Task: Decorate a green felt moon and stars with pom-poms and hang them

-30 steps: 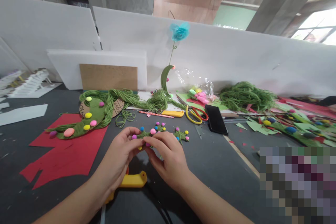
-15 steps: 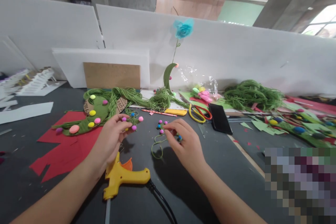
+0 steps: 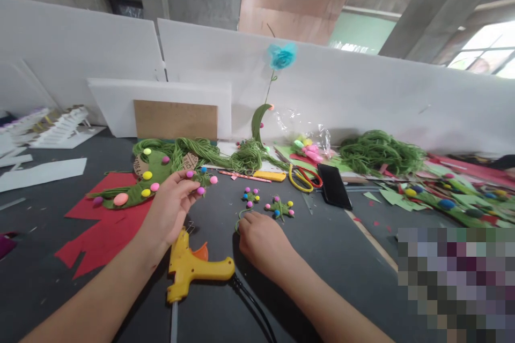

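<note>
My left hand (image 3: 171,201) pinches a small green star (image 3: 206,181) trimmed with purple, pink and blue pom-poms, held up above the table. My right hand (image 3: 261,236) is closed low over the tabletop, its fingertips on a loose strand of green yarn (image 3: 237,220); the hand hides part of the strand. Just beyond it lie two more pom-pom-trimmed green pieces, a smaller star (image 3: 251,196) and a larger star (image 3: 280,208) with yarn across it. A yellow glue gun (image 3: 189,268) rests on its side between my forearms.
Red paper (image 3: 108,236) and a pom-pom-covered green shape (image 3: 132,193) lie at left. Behind are green yarn hanks (image 3: 245,158), a yellow comb (image 3: 270,176), scissors (image 3: 301,179) and a black phone (image 3: 335,186). Green paper scraps (image 3: 396,201) spread rightward. A black cord (image 3: 253,300) trails forward.
My right hand has moved down and slightly left, from beside the smaller star to the yarn strand, uncovering the larger star. My left hand still holds its star.
</note>
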`<state>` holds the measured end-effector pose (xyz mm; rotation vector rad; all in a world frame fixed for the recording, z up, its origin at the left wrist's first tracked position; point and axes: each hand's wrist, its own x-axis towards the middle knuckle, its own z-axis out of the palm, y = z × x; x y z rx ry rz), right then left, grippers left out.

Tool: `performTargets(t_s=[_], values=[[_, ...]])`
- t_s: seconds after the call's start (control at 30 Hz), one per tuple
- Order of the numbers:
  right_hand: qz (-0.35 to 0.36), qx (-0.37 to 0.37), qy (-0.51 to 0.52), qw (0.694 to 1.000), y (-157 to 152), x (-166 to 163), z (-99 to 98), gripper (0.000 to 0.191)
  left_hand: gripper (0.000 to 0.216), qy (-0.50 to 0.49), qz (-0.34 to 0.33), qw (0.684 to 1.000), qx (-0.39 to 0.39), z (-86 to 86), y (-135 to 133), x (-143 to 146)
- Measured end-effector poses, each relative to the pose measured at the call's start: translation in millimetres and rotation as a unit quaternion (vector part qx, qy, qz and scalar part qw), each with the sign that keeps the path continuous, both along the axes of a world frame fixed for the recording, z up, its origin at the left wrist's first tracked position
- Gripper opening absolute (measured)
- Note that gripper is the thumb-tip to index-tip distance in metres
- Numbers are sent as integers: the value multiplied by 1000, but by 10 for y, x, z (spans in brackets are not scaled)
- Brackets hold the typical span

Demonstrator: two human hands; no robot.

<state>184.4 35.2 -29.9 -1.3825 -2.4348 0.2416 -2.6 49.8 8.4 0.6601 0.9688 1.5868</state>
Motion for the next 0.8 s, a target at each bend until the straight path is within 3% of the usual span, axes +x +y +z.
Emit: performTargets(t_s=[0.07, 0.13, 0.2, 0.27, 0.4, 0.63, 0.8], values=[[-26, -12, 34, 999, 60, 57, 81, 14, 21, -7, 25, 1000, 8, 21, 14, -42], [-44, -67, 134, 988, 131, 142, 223, 11, 23, -7, 37, 999, 6, 34, 16, -61], [-51, -198, 358, 911, 204, 225, 385, 7, 24, 4, 23, 1000, -5, 42, 2, -51], [-54, -266, 478, 835, 267, 279, 520, 6, 23, 13, -12, 1000, -19, 49, -23, -15], [-52, -318, 513, 796, 366, 273, 604, 10, 25, 37, -63, 996, -48, 51, -69, 61], [-32, -380, 533, 755, 402, 200, 387, 13, 26, 52, -74, 994, -68, -55, -55, 90], [-39, -394, 534, 747, 332, 237, 288, 10, 22, 69, -103, 990, -72, -115, -94, 144]])
